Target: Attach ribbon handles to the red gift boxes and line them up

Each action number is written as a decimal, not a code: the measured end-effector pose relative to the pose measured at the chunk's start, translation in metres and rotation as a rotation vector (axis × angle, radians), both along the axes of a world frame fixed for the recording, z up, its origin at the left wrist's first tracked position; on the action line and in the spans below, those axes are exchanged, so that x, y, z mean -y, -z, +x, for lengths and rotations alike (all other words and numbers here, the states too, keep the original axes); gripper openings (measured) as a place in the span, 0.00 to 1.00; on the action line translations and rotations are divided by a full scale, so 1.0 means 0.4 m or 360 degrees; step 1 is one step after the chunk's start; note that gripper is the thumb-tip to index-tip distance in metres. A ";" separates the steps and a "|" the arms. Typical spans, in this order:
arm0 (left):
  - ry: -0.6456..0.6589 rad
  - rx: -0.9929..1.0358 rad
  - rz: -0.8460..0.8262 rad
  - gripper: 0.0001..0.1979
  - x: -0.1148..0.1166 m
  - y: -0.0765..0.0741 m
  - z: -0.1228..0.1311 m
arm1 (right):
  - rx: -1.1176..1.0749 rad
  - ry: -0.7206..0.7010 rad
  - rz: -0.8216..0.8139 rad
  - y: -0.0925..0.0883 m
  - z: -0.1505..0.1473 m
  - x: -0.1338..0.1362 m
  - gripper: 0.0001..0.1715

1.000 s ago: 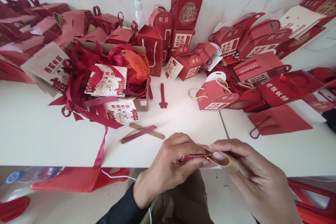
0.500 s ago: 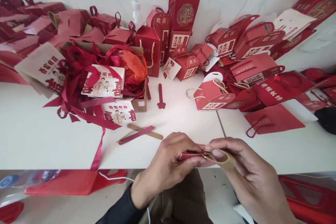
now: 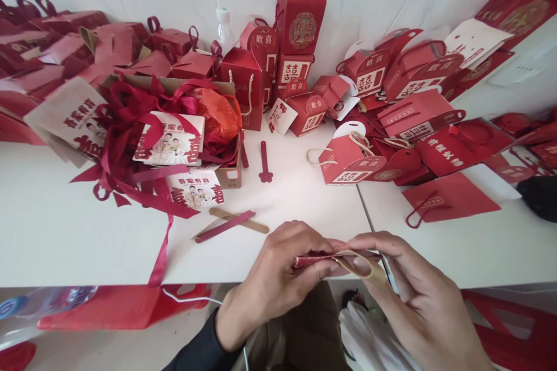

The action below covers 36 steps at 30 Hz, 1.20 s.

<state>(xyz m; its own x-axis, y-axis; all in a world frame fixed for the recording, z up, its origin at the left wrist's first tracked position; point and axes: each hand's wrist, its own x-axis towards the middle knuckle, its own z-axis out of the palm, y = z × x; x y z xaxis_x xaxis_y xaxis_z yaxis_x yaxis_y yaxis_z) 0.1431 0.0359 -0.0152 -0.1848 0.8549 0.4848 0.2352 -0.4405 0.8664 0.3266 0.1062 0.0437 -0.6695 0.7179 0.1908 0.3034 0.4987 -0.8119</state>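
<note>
Near the table's front edge, my left hand (image 3: 282, 264) pinches a folded red paper box (image 3: 307, 259), seen nearly edge-on, between thumb and fingers. A gold paper strip (image 3: 364, 266) curls out of its right side in a loop. My right hand (image 3: 413, 290) is curved round that end, the index fingertip at the box's upper edge and the thumb beside the loop. Its other fingers are partly hidden. Just beyond my left hand lie a dark red strip (image 3: 224, 227) and a gold strip (image 3: 256, 224), crossed.
A cardboard box (image 3: 230, 177) overflows with red ribbons and printed cards. Red boxes with ribbon loops (image 3: 115, 46) crowd the back left. Red gift boxes (image 3: 354, 156) fill the back and right. A flower-ended strip (image 3: 263, 162) lies mid-table. Below are red stools (image 3: 104, 307).
My right thumb has drawn back from inside the gold loop, and its fingers have spread slightly. The box has tilted a little. A pale cloth and a foot have come into view below the table.
</note>
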 end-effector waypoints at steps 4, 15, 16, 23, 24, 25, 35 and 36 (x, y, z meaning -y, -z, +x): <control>-0.0011 0.0004 -0.0026 0.05 0.006 -0.014 0.007 | -0.0009 -0.0063 0.0034 0.005 0.008 -0.002 0.05; 0.0016 0.0061 0.0016 0.05 0.007 0.002 0.006 | 0.0237 -0.0187 -0.0175 0.000 0.020 -0.019 0.14; 0.0015 0.0056 0.0014 0.05 0.007 0.002 0.006 | 0.0246 -0.0194 -0.0194 0.000 0.021 -0.020 0.13; -0.0034 0.0009 -0.0062 0.06 0.007 -0.001 0.008 | 0.0222 -0.0094 -0.0255 0.004 0.011 -0.011 0.10; -0.0040 0.0011 -0.0070 0.06 0.007 0.000 0.009 | 0.0198 -0.0087 -0.0262 0.005 0.010 -0.010 0.10; -0.0043 0.0019 -0.0080 0.06 0.008 0.001 0.010 | 0.0172 -0.0080 -0.0266 0.005 0.009 -0.009 0.09; -0.0071 -0.0055 -0.0082 0.11 0.009 0.001 0.000 | 0.0007 0.0172 -0.0089 -0.015 0.014 0.009 0.11; -0.0088 -0.0084 -0.0071 0.09 0.007 -0.004 -0.002 | -0.0041 0.0315 -0.0033 -0.020 0.023 0.019 0.11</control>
